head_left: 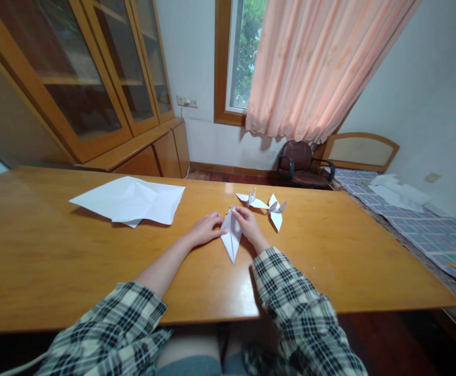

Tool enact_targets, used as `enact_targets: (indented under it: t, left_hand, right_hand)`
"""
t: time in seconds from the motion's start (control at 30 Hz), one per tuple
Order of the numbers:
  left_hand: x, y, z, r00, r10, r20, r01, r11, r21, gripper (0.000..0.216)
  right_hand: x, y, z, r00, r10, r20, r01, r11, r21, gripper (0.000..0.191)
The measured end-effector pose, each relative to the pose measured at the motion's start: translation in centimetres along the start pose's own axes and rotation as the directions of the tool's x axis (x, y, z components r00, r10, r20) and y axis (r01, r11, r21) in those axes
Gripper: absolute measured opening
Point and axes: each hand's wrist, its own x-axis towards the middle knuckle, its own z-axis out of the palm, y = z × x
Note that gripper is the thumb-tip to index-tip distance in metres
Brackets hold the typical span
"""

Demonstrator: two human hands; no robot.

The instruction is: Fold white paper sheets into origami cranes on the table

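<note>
A white, partly folded paper shaped like a long kite lies on the wooden table, its point toward me. My left hand rests on its left edge, fingers curled and pressing the paper down. My right hand pinches the paper's upper tip between thumb and fingers. Two finished white paper cranes stand just beyond my right hand.
A large creased white sheet lies on the table to the left. Beyond the table are a wooden glass-door cabinet, a dark office chair, a pink curtain and a bed at the right.
</note>
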Motion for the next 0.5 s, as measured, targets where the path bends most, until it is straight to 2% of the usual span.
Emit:
enact_targets:
  t: [0.1, 0.23, 0.5]
  left_hand:
    - [-0.03, 0.04, 0.02, 1.000, 0.016, -0.007, -0.016, 1.000, -0.002, 0.022]
    - [0.01, 0.20, 0.00, 1.000, 0.002, 0.000, -0.002, 1.000, 0.014, 0.022]
    - [0.44, -0.12, 0.36, 0.998, -0.055, -0.010, 0.055, 0.998, -0.034, 0.021]
  right_hand:
    - [-0.02, -0.04, -0.76, 1.000, 0.002, 0.023, -0.001, 0.997, -0.080, 0.023]
    - [0.09, 0.21, -0.74, 0.999, -0.008, -0.033, 0.003, 0.990, -0.140, 0.019]
    - [0.30, 0.17, -0.73, 0.999, 0.019, -0.033, -0.023, 0.994, -0.111, 0.020]
